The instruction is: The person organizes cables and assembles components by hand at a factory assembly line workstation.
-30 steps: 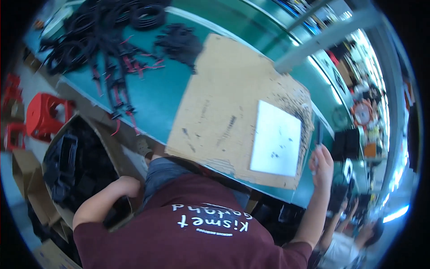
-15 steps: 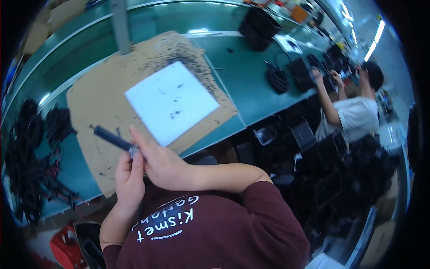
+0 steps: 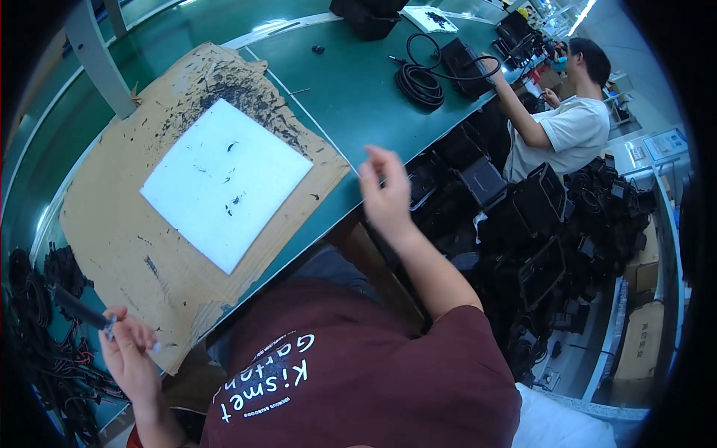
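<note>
My left hand (image 3: 133,351) is closed around the silvery end of a dark, rod-shaped tool (image 3: 81,308). The rod points up and left, over the cardboard's left edge near the dark cables. Its exact kind does not show. By the fingertips is a small pale bit (image 3: 156,346), too small to name. Away to the right, my right hand (image 3: 387,196) hangs in the air just off the table edge, fingers loosely bent and apart, nothing visible in it. Between the hands a white square pad (image 3: 216,179) lies on a brown cardboard sheet (image 3: 104,216), with a few black scraps on the pad.
Black shavings (image 3: 239,101) cover the cardboard's far part. A coiled black cable (image 3: 420,84) and black bins (image 3: 370,19) stand farther along the green table (image 3: 321,82). Tangled cables (image 3: 56,366) lie at left. A co-worker (image 3: 556,119) works at right, behind piled black housings (image 3: 523,201).
My hands have come apart: the right one moved off to the right, the left moved left and down with the rod-shaped tool. The view has shifted right.
</note>
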Demonstrator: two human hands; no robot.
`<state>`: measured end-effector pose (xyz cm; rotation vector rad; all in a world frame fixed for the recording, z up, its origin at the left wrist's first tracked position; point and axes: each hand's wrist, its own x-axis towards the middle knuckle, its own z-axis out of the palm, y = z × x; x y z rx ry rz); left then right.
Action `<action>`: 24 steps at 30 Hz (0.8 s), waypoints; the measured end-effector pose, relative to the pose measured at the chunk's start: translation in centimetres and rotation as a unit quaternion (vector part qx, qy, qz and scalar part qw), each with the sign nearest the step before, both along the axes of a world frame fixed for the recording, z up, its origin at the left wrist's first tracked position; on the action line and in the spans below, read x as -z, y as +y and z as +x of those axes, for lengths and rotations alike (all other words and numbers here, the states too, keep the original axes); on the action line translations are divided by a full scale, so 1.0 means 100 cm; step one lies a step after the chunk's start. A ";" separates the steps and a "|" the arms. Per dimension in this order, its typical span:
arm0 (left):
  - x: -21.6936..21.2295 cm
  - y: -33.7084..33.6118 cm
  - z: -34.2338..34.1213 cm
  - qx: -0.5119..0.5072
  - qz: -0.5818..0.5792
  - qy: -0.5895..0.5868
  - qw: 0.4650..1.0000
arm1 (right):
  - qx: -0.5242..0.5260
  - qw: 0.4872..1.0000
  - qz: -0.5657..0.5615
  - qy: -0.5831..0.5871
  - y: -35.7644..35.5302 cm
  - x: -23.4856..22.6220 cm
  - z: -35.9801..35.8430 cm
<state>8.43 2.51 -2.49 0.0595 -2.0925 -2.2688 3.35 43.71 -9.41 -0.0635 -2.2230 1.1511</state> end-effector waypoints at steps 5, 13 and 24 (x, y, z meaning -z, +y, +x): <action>-0.009 -0.034 -0.018 0.027 -0.047 -0.039 0.998 | 0.137 0.985 0.099 -0.021 0.048 0.019 -0.015; -0.045 -0.055 -0.072 0.106 -0.139 -0.086 0.981 | 0.174 0.973 0.119 -0.090 0.036 0.018 -0.044; -0.070 -0.063 -0.125 0.205 -0.084 -0.159 0.962 | 0.209 0.951 0.186 -0.129 0.030 0.010 -0.032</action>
